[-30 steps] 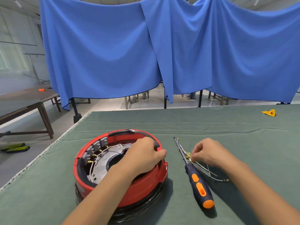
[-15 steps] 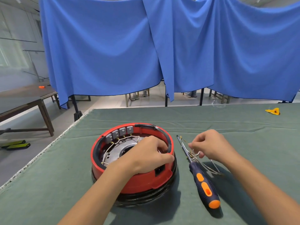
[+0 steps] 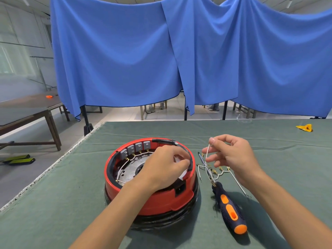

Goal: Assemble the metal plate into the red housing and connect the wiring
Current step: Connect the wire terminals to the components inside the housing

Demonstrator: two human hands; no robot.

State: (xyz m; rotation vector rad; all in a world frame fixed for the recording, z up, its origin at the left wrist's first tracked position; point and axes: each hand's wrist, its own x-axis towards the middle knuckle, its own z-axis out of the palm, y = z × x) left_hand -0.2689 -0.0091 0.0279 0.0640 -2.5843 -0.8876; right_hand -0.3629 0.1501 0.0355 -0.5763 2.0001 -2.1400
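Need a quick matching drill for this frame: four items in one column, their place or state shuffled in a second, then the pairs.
Items:
1. screwdriver
2. wire harness
3. metal plate
4. left hand

Place or state:
A. inside the red housing
B. lying on the green table cover, right of the housing
C. fingers curled over the housing's right rim
D. pinched and lifted by the right hand

Pairs: 1-B, 2-D, 3-A, 4-C

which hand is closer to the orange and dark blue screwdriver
Right. The right hand holds white wires just above the orange and dark blue screwdriver; the left hand rests on the round red housing beside it.
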